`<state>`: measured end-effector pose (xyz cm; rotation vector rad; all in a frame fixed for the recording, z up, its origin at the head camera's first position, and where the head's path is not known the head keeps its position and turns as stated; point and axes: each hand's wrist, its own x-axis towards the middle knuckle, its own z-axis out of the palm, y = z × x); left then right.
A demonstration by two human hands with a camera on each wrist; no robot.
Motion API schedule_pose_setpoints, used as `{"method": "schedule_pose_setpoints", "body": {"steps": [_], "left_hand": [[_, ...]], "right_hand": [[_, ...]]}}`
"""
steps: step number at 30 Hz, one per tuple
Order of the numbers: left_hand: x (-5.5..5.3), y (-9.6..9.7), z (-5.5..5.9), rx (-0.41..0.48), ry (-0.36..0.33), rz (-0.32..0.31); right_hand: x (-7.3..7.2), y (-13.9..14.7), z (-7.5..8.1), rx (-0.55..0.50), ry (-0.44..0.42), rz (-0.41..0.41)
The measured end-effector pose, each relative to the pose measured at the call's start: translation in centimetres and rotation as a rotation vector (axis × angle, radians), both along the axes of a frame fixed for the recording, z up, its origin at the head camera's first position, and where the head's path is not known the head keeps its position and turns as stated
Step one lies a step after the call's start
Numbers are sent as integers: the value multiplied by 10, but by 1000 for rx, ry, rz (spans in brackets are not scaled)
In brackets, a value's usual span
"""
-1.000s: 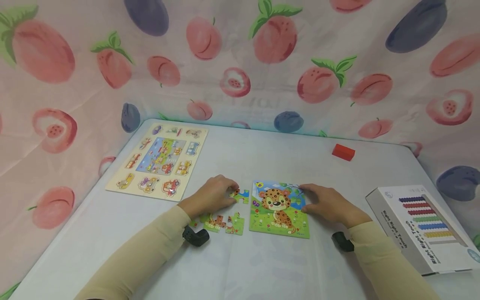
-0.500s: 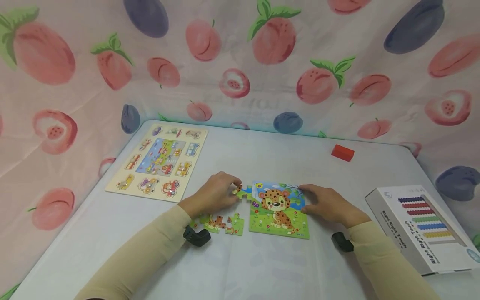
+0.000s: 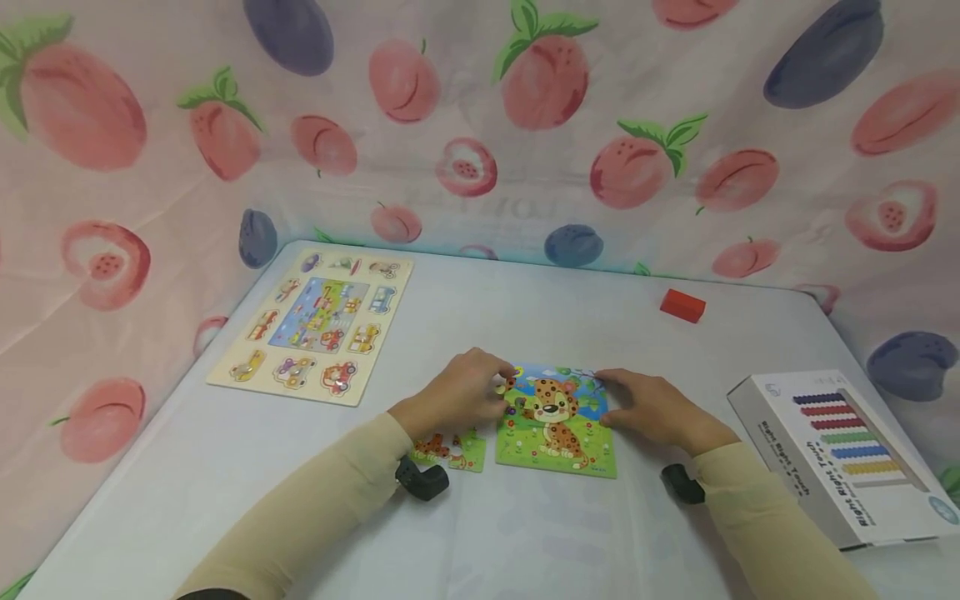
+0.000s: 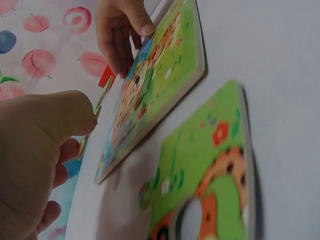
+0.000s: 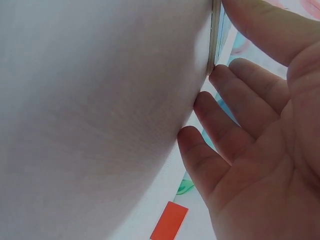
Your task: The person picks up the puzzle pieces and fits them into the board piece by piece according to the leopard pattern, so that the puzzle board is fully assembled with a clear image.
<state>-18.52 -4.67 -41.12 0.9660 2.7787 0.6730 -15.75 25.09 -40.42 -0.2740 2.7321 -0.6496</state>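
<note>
A jigsaw puzzle board (image 3: 562,446) with a spotted leopard cub lies flat in the middle of the table. My left hand (image 3: 467,390) pinches a jigsaw piece (image 4: 103,96) by its edge, above the board's left side; the left wrist view shows it nearly edge-on. At the board's right edge, my right hand (image 3: 654,408) touches the upper corner with thumb and fingertips, the fingers only slightly bent. Below my left wrist lie joined jigsaw pieces (image 3: 468,450) in green and orange, partly hidden by that hand.
A wooden vehicle puzzle (image 3: 367,367) lies at the back left. Toward the back right is a red block (image 3: 682,305). A white box (image 3: 798,492) with coloured rods pictured on it stands at the right. Fruit-printed cloth (image 3: 465,217) hangs behind the table.
My left hand has moved right with the jigsaw piece, from beside the board to over its left side. The right hand and the board have stayed in place.
</note>
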Motion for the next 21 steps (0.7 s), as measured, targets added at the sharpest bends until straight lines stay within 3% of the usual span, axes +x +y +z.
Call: {"method": "schedule_pose_setpoints", "body": {"steps": [8, 21], "left_hand": [[7, 23, -1, -29, 27, -80], [11, 59, -3, -18, 40, -129]], "right_hand": [[0, 1, -1, 5, -1, 3], [0, 3, 0, -2, 23, 35]]}}
